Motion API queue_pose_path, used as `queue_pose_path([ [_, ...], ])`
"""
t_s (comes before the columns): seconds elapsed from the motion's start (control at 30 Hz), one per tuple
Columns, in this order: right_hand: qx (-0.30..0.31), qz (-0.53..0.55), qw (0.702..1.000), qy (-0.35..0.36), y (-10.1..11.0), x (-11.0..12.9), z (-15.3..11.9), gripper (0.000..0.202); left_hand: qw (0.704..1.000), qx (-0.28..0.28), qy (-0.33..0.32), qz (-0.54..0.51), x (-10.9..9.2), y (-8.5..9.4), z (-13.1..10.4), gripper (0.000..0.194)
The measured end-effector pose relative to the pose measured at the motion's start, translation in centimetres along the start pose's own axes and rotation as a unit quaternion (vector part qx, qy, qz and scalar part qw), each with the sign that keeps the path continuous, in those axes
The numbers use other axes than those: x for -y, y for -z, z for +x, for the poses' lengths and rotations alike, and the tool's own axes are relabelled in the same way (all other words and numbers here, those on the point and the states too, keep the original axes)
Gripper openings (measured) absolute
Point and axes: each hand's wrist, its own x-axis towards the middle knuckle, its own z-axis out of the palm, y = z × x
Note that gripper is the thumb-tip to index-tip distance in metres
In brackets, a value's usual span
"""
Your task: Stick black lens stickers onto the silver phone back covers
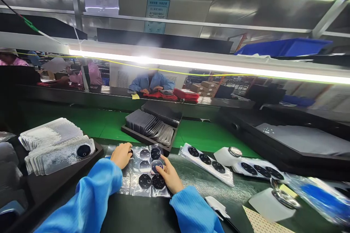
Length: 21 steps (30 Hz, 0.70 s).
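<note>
Dark tabletop (pixel 142 214) spreads below. My left fingers (pixel 127 148) curl at a black disc (pixel 131 152); my right fingers (pixel 165 161) touch the bagged black discs (pixel 146 167) between; whether either set grips, I cannot tell.

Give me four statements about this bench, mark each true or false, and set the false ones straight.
1. The right hand touches the clear packaging around round black parts. True.
2. Both of the person's sleeves are red. False: the sleeves are blue.
3. A black tray of stacked panels stands beyond the clear packaging. True.
4. The blue bin hangs below the light tube. False: the blue bin is above the light tube.
</note>
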Motion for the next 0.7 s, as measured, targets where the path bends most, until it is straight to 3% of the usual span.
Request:
queue_pose_path([
  [0.13, -0.004, -0.036, 0.999, 0.015, 0.1, 0.2, -0.2, 0.073, 0.999, -0.009, 0.031, -0.007, 0.4, -2.0, 4.0, 0.027],
  [0.23, -0.02, -0.062, 0.997, 0.028, 0.1, 0.0, -0.1, 0.07, 0.999, 0.006, 0.035, -0.017, 0.8, -2.8, 5.6, 0.025],
  [0.53, -0.048, -0.138, 0.988, 0.056, 0.4, -0.2, -0.1, 0.057, 0.998, 0.036, 0.005, -0.049, 2.0, -2.7, 6.9, 0.028],
  [0.7, -0.071, -0.195, 0.975, 0.074, 0.2, 0.2, -0.1, 0.051, 0.994, 0.083, -0.001, -0.071, 2.7, -2.3, 7.8, 0.029],
])
